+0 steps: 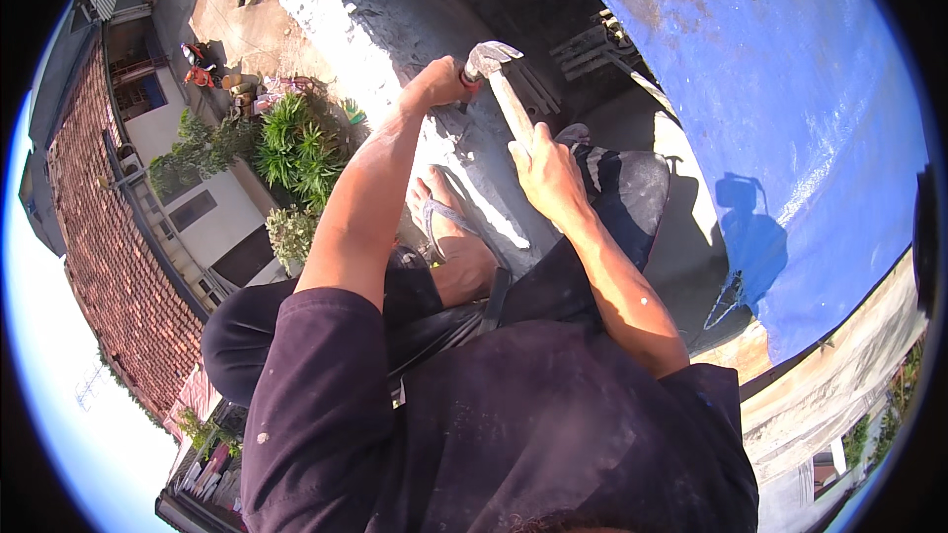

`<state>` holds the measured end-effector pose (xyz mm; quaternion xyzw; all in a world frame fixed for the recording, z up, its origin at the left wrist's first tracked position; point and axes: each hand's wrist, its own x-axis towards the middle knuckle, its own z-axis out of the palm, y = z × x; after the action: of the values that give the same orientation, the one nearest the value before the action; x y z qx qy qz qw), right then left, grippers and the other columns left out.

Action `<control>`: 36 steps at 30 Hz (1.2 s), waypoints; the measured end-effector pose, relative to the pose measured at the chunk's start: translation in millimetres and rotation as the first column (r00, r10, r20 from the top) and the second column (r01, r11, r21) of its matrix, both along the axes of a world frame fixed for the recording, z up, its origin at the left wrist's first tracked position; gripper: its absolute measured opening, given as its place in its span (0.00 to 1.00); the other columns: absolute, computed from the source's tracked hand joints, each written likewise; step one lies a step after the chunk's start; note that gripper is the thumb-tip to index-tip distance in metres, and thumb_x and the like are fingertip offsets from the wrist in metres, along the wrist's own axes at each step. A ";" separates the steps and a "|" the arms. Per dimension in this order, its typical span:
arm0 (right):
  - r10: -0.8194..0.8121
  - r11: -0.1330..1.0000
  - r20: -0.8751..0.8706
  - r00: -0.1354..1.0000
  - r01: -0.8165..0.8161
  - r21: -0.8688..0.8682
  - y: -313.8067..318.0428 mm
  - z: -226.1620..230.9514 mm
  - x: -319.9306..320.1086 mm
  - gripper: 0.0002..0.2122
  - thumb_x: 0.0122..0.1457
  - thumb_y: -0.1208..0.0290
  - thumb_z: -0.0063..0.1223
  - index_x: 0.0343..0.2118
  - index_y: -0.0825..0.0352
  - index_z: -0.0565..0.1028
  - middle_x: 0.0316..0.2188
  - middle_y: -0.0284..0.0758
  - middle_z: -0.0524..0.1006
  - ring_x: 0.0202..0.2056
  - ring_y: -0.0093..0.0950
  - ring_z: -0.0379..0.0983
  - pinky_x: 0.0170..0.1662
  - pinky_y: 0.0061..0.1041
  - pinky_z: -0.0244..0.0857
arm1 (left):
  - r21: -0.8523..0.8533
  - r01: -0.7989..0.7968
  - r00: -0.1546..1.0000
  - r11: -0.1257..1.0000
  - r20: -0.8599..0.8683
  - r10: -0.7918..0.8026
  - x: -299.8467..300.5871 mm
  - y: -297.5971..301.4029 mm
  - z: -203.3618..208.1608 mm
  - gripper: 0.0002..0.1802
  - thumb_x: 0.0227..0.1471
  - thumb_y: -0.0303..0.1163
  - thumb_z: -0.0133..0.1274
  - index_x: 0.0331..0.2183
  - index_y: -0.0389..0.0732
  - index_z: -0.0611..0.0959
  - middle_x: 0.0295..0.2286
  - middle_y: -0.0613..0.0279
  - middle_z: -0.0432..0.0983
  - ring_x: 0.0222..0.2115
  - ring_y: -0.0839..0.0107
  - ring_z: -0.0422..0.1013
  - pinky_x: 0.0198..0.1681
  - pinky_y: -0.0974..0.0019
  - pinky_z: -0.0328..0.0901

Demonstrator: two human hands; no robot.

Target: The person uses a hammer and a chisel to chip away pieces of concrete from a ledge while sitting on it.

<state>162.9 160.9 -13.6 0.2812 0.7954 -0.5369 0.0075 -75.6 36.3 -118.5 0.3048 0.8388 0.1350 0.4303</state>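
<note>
My right hand [549, 178] is wrapped round the pale wooden handle of a claw hammer [510, 107]. The hammer's worn metal head is up beside my left hand [437, 85], overlapping or touching its edge in this view. That left hand is closed low over the rough top of a concrete wall [395, 35]. A small reddish piece shows at its fingers, but what it grips is mostly hidden. I squat on the wall, and my sandalled foot [444, 222] is planted close behind the hands.
A blue tarpaulin [790, 69] slopes along the right, carrying a shadow. Between it and the wall lies a dark drop with some boards [583, 54]. Far below on the left are a yard [232, 25], green plants [296, 143] and a tiled roof [99, 227].
</note>
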 end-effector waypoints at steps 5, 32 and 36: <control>0.063 0.996 -0.026 0.998 -0.064 -0.061 17.1 48.6 3.1 0.18 0.66 0.60 0.53 0.37 0.76 0.67 0.21 0.56 0.75 0.28 0.56 0.77 0.27 0.45 0.66 | 0.030 -0.027 0.998 0.999 0.063 0.026 0.7 -19.8 -4.0 0.20 0.38 0.37 0.68 0.38 0.44 0.88 0.29 0.52 0.84 0.31 0.61 0.80 0.39 0.61 0.72; 0.088 0.996 0.035 0.996 -0.087 -0.025 -2.5 -12.0 18.4 0.18 0.64 0.63 0.55 0.39 0.78 0.69 0.22 0.57 0.76 0.31 0.56 0.77 0.29 0.45 0.70 | -0.147 0.191 0.977 0.970 -0.067 -0.203 -4.3 -15.1 -16.3 0.17 0.38 0.35 0.65 0.36 0.46 0.88 0.28 0.55 0.83 0.29 0.63 0.79 0.39 0.61 0.72; -0.065 0.990 -0.155 0.986 0.044 -0.137 14.5 57.1 17.9 0.15 0.63 0.66 0.58 0.41 0.75 0.69 0.22 0.50 0.76 0.25 0.47 0.78 0.26 0.37 0.68 | -0.065 0.112 0.992 0.992 0.059 -0.108 -1.1 -19.8 -10.0 0.19 0.36 0.39 0.67 0.36 0.47 0.89 0.27 0.49 0.82 0.29 0.57 0.79 0.37 0.58 0.73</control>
<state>180.8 175.3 43.5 0.2579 0.7478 -0.6095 -0.0522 -76.7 16.6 -128.5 0.3320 0.8127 0.0909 0.4701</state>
